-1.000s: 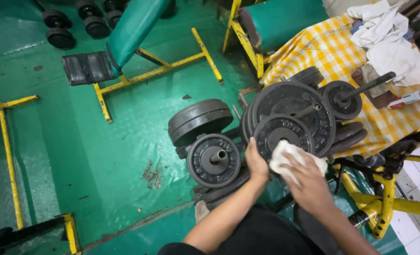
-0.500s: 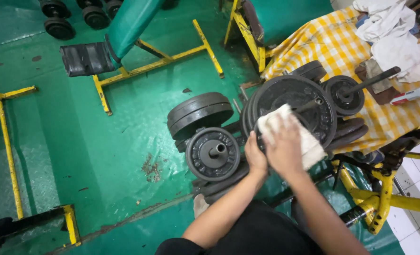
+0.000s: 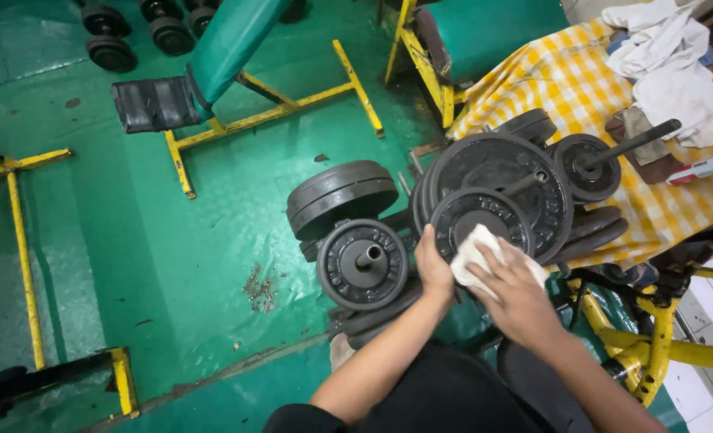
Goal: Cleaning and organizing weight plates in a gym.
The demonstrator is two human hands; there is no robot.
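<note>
My right hand [image 3: 514, 290] presses a white cloth [image 3: 475, 250] against the lower face of a small black weight plate [image 3: 478, 216]. My left hand [image 3: 433, 266] grips that plate's left edge. The plate stands in front of a larger black plate [image 3: 505, 164] on a peg of a yellow rack. Another small plate [image 3: 363, 263] sits on a peg just left of my left hand.
More black plates [image 3: 339, 194] lean behind. A yellow checked cloth [image 3: 581, 88] carries white rags [image 3: 669, 64], a plate on a bar [image 3: 587, 167] and a red-and-white tool [image 3: 697, 168]. Green benches with yellow frames [image 3: 268, 116] and dumbbells [image 3: 112, 44] stand on the green floor.
My right hand with the cloth moved up over the larger plate, then came back down onto the small plate's lower face. My left hand stayed on the plate's edge.
</note>
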